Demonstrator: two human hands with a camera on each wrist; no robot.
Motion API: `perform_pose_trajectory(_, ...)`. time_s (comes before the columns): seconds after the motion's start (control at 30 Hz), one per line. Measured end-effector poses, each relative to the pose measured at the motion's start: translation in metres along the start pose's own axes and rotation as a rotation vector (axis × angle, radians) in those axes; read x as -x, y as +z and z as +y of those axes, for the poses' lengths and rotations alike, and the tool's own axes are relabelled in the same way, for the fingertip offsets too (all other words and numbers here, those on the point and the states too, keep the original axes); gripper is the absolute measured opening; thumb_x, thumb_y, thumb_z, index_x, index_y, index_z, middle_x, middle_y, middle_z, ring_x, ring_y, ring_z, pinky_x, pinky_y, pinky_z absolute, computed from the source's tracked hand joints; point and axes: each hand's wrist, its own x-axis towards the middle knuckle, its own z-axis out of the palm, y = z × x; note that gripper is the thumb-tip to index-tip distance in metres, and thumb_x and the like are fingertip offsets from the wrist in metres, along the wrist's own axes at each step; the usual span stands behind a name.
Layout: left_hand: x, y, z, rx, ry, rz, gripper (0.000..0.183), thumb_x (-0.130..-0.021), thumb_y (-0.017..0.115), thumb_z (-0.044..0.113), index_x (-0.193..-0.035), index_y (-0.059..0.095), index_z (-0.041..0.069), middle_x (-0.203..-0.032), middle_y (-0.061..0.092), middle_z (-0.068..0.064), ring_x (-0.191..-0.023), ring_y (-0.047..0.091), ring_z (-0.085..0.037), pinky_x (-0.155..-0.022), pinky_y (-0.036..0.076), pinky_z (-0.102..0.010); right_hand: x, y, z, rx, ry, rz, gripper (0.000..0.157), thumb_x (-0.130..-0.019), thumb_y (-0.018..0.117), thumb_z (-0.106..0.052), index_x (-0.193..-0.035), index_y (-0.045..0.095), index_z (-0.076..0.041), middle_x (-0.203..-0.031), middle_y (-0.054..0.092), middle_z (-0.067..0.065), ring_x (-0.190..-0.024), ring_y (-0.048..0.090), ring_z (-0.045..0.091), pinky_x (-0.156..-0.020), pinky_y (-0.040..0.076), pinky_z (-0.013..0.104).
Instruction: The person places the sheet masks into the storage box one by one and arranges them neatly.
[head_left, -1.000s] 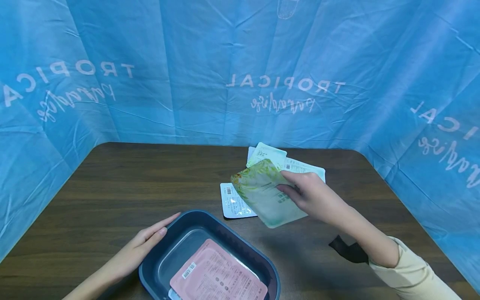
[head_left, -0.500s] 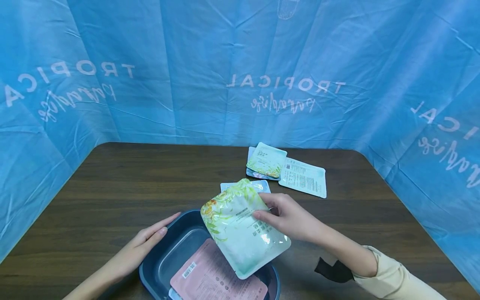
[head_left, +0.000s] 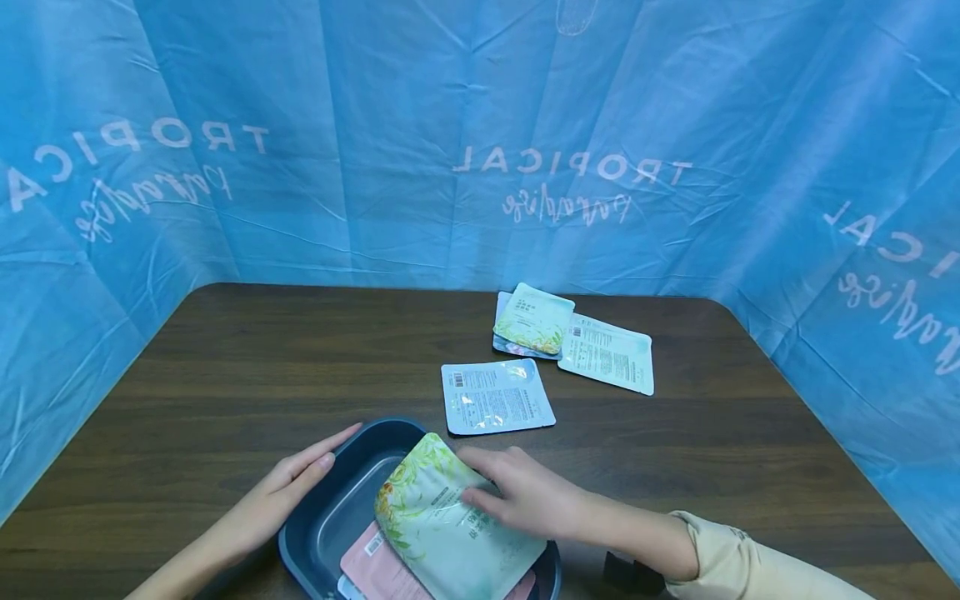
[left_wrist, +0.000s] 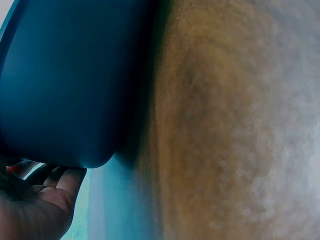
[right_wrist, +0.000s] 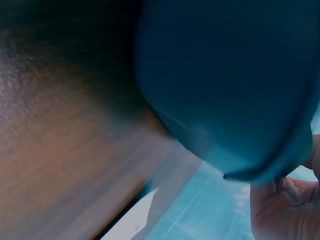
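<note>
A green-and-white sheet mask packet (head_left: 450,533) with a leafy print lies slanted over the right part of a dark blue basin (head_left: 330,500). My right hand (head_left: 525,496) pinches its upper right edge, thumb on the face of the packet. Under it, partly covered, is a pink packet (head_left: 382,567) in the basin, with a bit of a light blue one showing below. My left hand (head_left: 281,492) rests against the basin's left corner, fingers fairly straight along the rim. In the left wrist view its fingers (left_wrist: 70,181) touch the basin's outer wall.
A light blue packet (head_left: 498,400) lies on the dark wooden table (head_left: 300,358) behind the basin. Farther back are a pale green packet (head_left: 607,354) and a small leafy-print packet (head_left: 534,321) on top of a bluish one. A blue printed cloth (head_left: 390,167) hangs around the table.
My right hand has carried the green-and-white packet from the far packets toward me and left, down over the basin, uncovering the light blue packet. The left hand has stayed put.
</note>
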Motion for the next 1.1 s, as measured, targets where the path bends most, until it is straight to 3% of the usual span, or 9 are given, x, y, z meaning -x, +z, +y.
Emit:
perform_pose_trajectory(0.07, 0.0, 0.0, 0.0, 0.002, -0.003, 0.001, 0.046, -0.103, 0.032, 0.02, -0.143, 0.031, -0.003, -0.145, 0.03, -0.024, -0.131, 0.025, -0.045, -0.098, 0.026, -0.06, 0.0, 0.006, -0.001, 0.075, -0.034, 0.018, 0.026, -0.092, 0.06, -0.005, -0.115, 0.051, -0.009, -0.088, 0.061, -0.006, -0.067, 0.05, -0.003, -0.059, 0.044, 0.013)
perform_pose_trajectory(0.17, 0.0, 0.0, 0.001, 0.003, -0.003, 0.003, 0.046, -0.103, 0.033, 0.02, -0.143, 0.031, -0.003, -0.145, 0.03, -0.025, -0.131, 0.025, -0.045, -0.098, 0.026, -0.06, 0.002, 0.014, -0.002, 0.183, -0.057, 0.031, 0.047, -0.091, 0.061, -0.006, -0.133, 0.039, -0.008, -0.074, 0.06, -0.005, -0.055, 0.049, -0.005, -0.051, 0.041, 0.01)
perform_pose_trajectory(0.27, -0.001, -0.001, 0.002, 0.004, 0.001, 0.0, 0.046, -0.103, 0.032, 0.02, -0.143, 0.032, -0.003, -0.145, 0.031, -0.024, -0.131, 0.025, -0.044, -0.098, 0.026, -0.059, 0.003, 0.021, -0.006, 0.272, -0.034, -0.002, 0.062, -0.092, 0.06, -0.01, -0.143, 0.026, -0.01, -0.056, 0.046, -0.011, -0.042, 0.039, -0.005, -0.042, 0.036, 0.011)
perform_pose_trajectory(0.37, 0.0, -0.002, 0.001, 0.009, 0.004, -0.003, 0.045, -0.104, 0.032, 0.02, -0.143, 0.031, -0.003, -0.145, 0.031, -0.024, -0.131, 0.025, -0.044, -0.099, 0.024, -0.058, 0.004, 0.027, -0.009, 0.365, -0.008, -0.065, 0.069, -0.093, 0.059, -0.014, -0.148, 0.016, -0.012, -0.051, 0.035, -0.013, -0.037, 0.033, -0.002, -0.038, 0.032, 0.013)
perform_pose_trajectory(0.47, 0.0, -0.002, 0.001, 0.009, 0.008, -0.002, 0.045, -0.104, 0.033, 0.019, -0.143, 0.032, -0.003, -0.145, 0.031, -0.023, -0.131, 0.025, -0.043, -0.099, 0.024, -0.058, 0.004, 0.032, -0.011, 0.442, -0.004, -0.136, 0.069, -0.095, 0.057, -0.018, -0.149, 0.013, -0.014, -0.054, 0.036, -0.013, -0.037, 0.032, -0.001, -0.037, 0.03, 0.014)
perform_pose_trajectory(0.63, 0.001, -0.001, 0.0, -0.002, 0.006, 0.013, 0.044, -0.104, 0.033, 0.019, -0.143, 0.033, -0.001, -0.145, 0.033, -0.021, -0.131, 0.027, -0.041, -0.099, 0.025, -0.057, 0.004, 0.04, -0.008, 0.567, -0.086, -0.176, 0.067, -0.094, 0.057, -0.03, -0.147, 0.021, -0.009, -0.063, 0.049, -0.011, -0.041, 0.032, 0.0, -0.035, 0.027, 0.016)
perform_pose_trajectory(0.8, 0.001, 0.0, 0.0, -0.004, 0.004, 0.021, 0.044, -0.104, 0.033, 0.019, -0.143, 0.034, -0.001, -0.144, 0.034, -0.021, -0.131, 0.028, -0.04, -0.099, 0.025, -0.056, 0.002, 0.046, -0.005, 0.702, -0.104, -0.229, 0.072, -0.089, 0.057, -0.048, -0.144, 0.029, -0.011, -0.081, 0.062, -0.007, -0.046, 0.037, 0.0, -0.037, 0.032, 0.017)
perform_pose_trajectory(1.1, 0.001, 0.0, -0.001, 0.001, 0.003, 0.026, 0.044, -0.103, 0.034, 0.019, -0.142, 0.035, 0.0, -0.144, 0.035, -0.02, -0.131, 0.028, -0.04, -0.099, 0.026, -0.057, 0.002, 0.051, -0.002, 0.88, -0.178, -0.185, 0.052, -0.094, 0.056, -0.03, -0.141, 0.038, -0.015, -0.07, 0.061, -0.006, -0.038, 0.029, 0.002, -0.032, 0.024, 0.016)
